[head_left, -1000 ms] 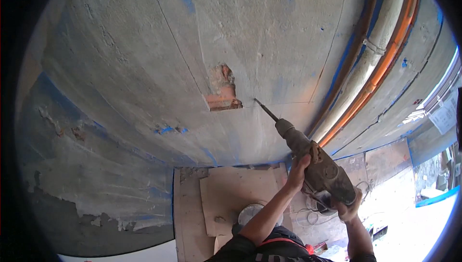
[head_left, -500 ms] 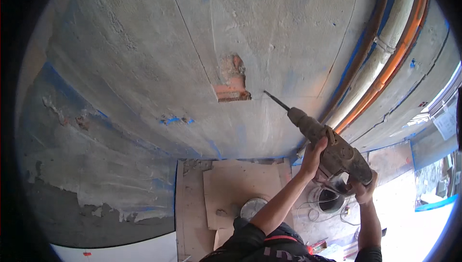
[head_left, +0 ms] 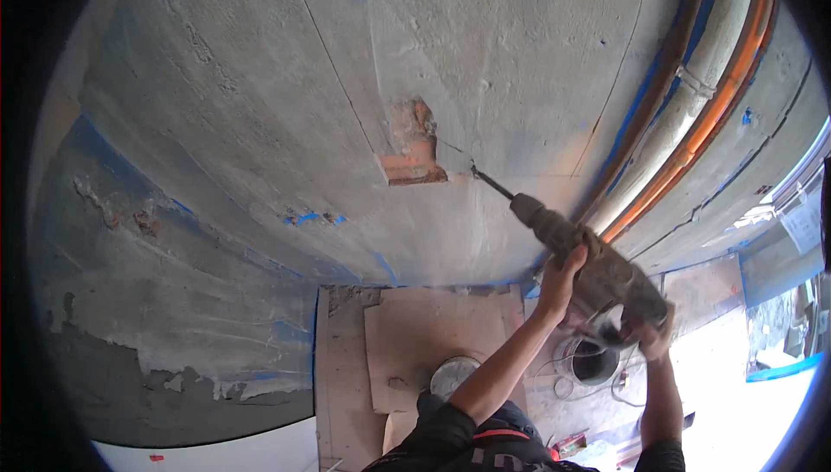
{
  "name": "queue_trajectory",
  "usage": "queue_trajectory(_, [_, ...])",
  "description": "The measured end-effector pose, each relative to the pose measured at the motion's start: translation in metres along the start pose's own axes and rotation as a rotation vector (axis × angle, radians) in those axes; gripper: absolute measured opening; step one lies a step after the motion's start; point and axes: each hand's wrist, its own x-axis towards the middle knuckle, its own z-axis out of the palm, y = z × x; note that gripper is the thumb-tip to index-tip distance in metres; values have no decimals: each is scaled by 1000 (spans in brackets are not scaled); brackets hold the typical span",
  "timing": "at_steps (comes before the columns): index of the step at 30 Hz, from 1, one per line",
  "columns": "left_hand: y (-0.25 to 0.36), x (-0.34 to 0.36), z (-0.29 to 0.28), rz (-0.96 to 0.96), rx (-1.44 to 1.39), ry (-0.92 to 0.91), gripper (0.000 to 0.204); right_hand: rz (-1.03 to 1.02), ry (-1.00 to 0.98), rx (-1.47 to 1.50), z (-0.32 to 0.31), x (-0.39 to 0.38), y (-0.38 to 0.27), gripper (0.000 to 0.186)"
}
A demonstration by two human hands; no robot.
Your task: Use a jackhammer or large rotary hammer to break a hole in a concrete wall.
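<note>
A dusty grey-brown rotary hammer drill [head_left: 606, 273] is held in both my hands, tilted up and to the left. My left hand [head_left: 563, 280] grips it near the front of the body, below the chuck. My right hand [head_left: 655, 333] is wrapped round the rear handle, slightly blurred. The drill's bit [head_left: 495, 184] meets the grey plastered wall [head_left: 485, 56], its tip at a small chipped spot. A thin crack runs from that spot to a broken-out patch of orange brick [head_left: 411, 164] on the left.
White and orange pipes [head_left: 714, 56] run down the wall at right. Below are cardboard [head_left: 402, 325] on the floor, a bucket [head_left: 454, 372] by my legs, an open dark-mouthed bucket [head_left: 593, 364] and a loose cable [head_left: 619, 390]. A window [head_left: 788, 325] is far right.
The bit's tip has bitten into the wall, and a crack has appeared between it and the brick patch. Plaster chips show at the tip. The drill's rear now looks more blurred.
</note>
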Motion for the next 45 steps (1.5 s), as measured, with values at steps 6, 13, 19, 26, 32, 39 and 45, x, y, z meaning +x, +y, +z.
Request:
queue_trajectory(6, [-31,-101,-4,102,54,51,66,4,-268,-246,-13,-50,-47,38])
queue_trajectory(13, [-34,-97,0,-102,-41,-67,63,-86,-76,-234,-21,-101,-14,46])
queue_trajectory(19, [-30,-79,8,-89,26,-133,64,-108,-62,-227,-24,-98,-15,29])
queue_trajectory(26, [-37,-43,-30,-99,-52,-148,60,-110,-75,-338,11,-81,8,29])
queue_trajectory(32, [-24,-54,-60,-206,-154,-295,68,-17,-148,-461,40,-103,6,19])
queue_trajectory(39, [-26,-51,-68,-191,-149,-291,73,-253,-205,-541,40,-102,16,20])
queue_trajectory(45, [-29,-44,-70,-183,-131,-397,80,-154,-180,-515,34,-103,15,20])
